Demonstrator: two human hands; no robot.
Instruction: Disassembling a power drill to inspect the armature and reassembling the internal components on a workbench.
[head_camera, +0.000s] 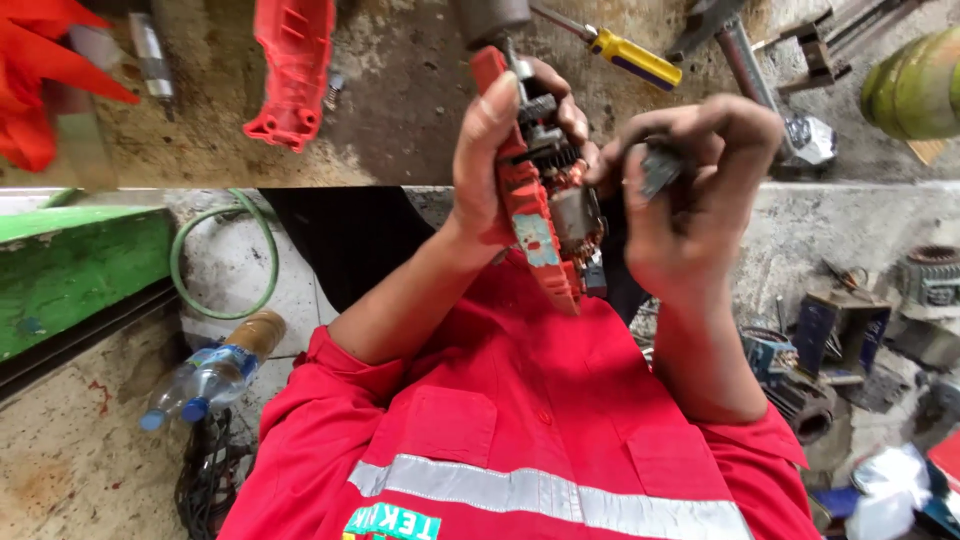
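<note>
Left hand: I see my left hand (487, 165) wrapped around the opened red power tool (540, 215), held up above the worktop (400, 100) edge.
Right hand: my right hand (690, 195) pinches a small dark part (660, 170) just beside the exposed motor.
Done: one red housing half (292, 65) lies off, near the worktop's far edge.
Left: internals exposed; casing not closed.
Nearby: a yellow-handled screwdriver (625, 52).

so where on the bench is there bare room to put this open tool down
Bare bench lies between the red housing half and the left hand holding the opened tool. The stretch by the yellow screwdriver and metal parts is crowded.
</note>
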